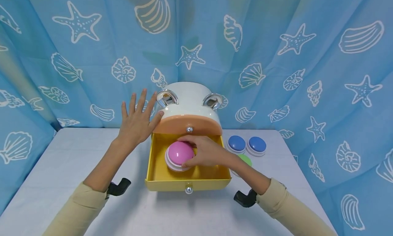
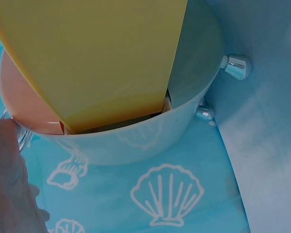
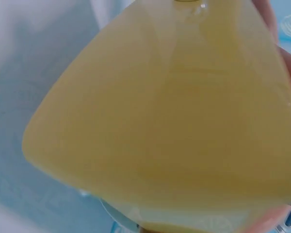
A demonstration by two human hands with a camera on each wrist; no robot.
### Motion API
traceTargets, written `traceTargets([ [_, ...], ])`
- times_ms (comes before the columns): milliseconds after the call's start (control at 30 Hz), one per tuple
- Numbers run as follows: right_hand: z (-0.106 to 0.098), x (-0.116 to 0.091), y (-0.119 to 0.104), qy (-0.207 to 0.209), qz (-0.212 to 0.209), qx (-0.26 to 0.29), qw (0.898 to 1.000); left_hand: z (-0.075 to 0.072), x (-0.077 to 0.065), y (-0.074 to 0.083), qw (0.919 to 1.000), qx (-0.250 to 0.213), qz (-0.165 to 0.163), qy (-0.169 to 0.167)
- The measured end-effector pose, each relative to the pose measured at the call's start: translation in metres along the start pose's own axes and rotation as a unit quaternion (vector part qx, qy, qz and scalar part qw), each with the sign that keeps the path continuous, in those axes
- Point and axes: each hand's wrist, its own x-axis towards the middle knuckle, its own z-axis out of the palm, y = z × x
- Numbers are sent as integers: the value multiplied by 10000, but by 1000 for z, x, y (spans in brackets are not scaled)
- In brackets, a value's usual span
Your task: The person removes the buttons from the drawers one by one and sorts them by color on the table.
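A small white oval cabinet [image 1: 187, 92] with an orange upper drawer front stands at the back of the table. Its yellow lower drawer [image 1: 162, 174] is pulled out toward me. Inside that drawer is a pink dome-topped button [image 1: 180, 153] with a white base, and my right hand [image 1: 207, 150] grips it from the right side, thumb in front and fingers behind. My left hand [image 1: 136, 125] is spread flat beside the cabinet, its thumb tip at the cabinet's upper left edge. In the right wrist view the yellow drawer front [image 3: 174, 121] hides most of the right hand.
Two blue dome buttons [image 1: 236, 143] sit to the right of the cabinet. A green one [image 1: 245, 160] is partly hidden under my right forearm. Chrome knobs [image 1: 188, 190] stick out from the drawer fronts. Behind the white table [image 1: 92, 150] hangs a blue shell-patterned curtain [image 1: 208, 75].
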Motion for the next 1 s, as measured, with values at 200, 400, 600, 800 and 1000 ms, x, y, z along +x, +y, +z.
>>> traceTargets([
  [200, -16, -19, -2, 95, 57, 287, 9995, 0, 0, 0, 10000, 73, -33, 17],
  [400, -35, -42, -1, 350, 287, 553, 9974, -1, 0, 0, 9999, 106, -12, 53],
  [600, -55, -71, 3, 651, 353, 381, 9965, 0, 0, 1, 10000, 62, 14, 66],
  [800, -73, -103, 14, 947, 439, 341, 9940, 0, 0, 0, 9999, 142, 13, 89],
  [1000, -80, -130, 31, 1291, 617, 63, 9897, 0, 0, 1, 9998, 167, 2, 77],
])
